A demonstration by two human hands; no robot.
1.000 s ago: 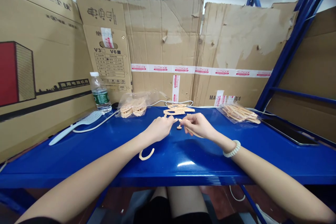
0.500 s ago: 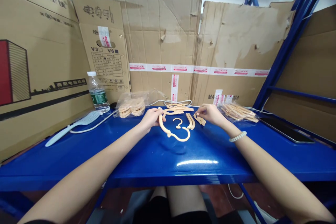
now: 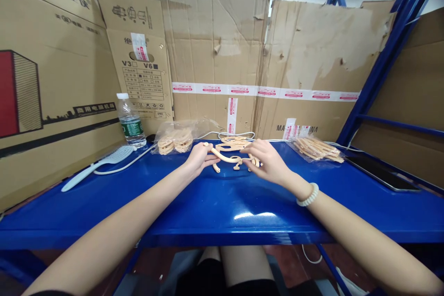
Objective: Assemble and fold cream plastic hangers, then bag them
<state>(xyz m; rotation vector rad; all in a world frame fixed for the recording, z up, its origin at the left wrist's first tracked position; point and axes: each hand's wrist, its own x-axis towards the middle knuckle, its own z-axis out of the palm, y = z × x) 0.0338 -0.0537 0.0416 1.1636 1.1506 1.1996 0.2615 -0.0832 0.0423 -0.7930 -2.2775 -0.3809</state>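
My left hand (image 3: pixel 200 159) is closed on one end of a curved beige hanger piece (image 3: pixel 226 158), held above the blue table. At the piece's other end is my right hand (image 3: pixel 265 161), its thumb and fingers closed around a part I cannot make out clearly. A small beige hook (image 3: pixel 237 164) lies on the table between the hands. Behind it are several flat beige pieces (image 3: pixel 231 147). More beige pieces are partly hidden by my right hand.
Bagged beige pieces (image 3: pixel 175 140) lie at the back left, with a water bottle (image 3: pixel 132 125) and a pale blue hairbrush (image 3: pixel 100 164) beside them. Bagged beige sticks (image 3: pixel 316 148) and a black phone (image 3: pixel 381 173) are on the right. Cardboard (image 3: pixel 215 55) stands behind.
My right hand has moved left from the loose pieces to the held piece. The held piece has turned, and its hook end is now hidden near my right fingers.
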